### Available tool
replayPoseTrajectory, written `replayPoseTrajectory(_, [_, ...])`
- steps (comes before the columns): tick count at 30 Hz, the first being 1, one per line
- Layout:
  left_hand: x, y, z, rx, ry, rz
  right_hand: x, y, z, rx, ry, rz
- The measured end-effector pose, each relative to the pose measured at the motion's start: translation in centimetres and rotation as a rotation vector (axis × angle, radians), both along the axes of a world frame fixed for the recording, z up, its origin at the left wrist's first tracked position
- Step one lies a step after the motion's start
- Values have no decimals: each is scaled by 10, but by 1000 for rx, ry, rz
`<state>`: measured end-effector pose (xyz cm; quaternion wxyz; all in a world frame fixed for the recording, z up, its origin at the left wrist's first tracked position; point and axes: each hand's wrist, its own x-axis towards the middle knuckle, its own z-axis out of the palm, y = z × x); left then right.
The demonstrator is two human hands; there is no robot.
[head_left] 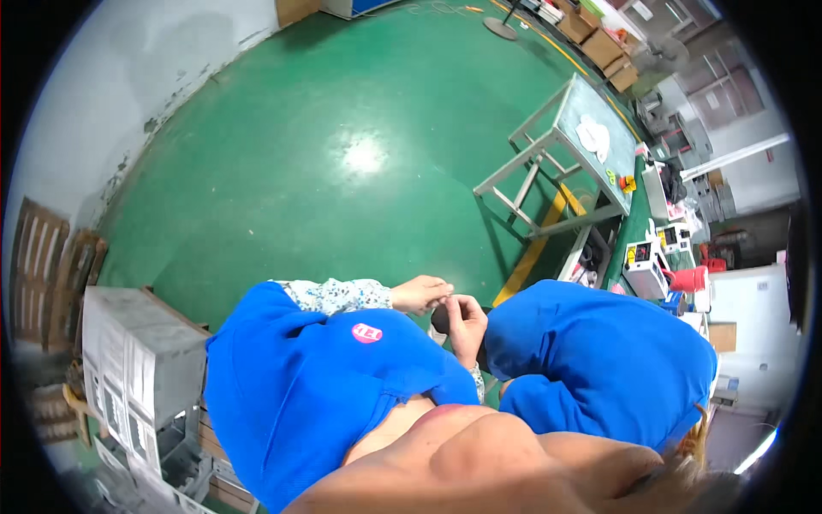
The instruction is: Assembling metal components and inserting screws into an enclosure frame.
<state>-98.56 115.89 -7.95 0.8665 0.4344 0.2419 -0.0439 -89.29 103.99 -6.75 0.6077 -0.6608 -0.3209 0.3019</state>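
My left hand (pixel 419 294) comes in from the left out of a floral cuff (pixel 338 295), with its fingers drawn together. Just to its right, my right hand (pixel 467 327) is bent upward in a pinch, its fingertips meeting those of the left. Whatever lies between the fingers is too small to make out. Under the hands shows a dark rounded thing (pixel 440 320), mostly hidden. A blue garment (pixel 325 368) with a pink round badge (pixel 367 332) covers my body.
Another large blue-clothed shape (pixel 591 360) fills the right; whose it is I cannot tell. A metal-legged table (pixel 575 111) carries a white cloth-like item (pixel 592 137). White devices (pixel 646 267) stand on the right bench. A grey box-shaped unit (pixel 158 343) and wooden pallets (pixel 38 274) stand left.
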Motion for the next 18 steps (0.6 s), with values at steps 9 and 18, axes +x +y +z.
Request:
replayPoseTrajectory(9, [74, 62, 5, -11, -25, -117, 65, 52, 3, -10, 69, -110])
replayPoseTrajectory(18, [174, 93, -5, -120, 134, -444, 127, 54, -2, -101, -51, -396])
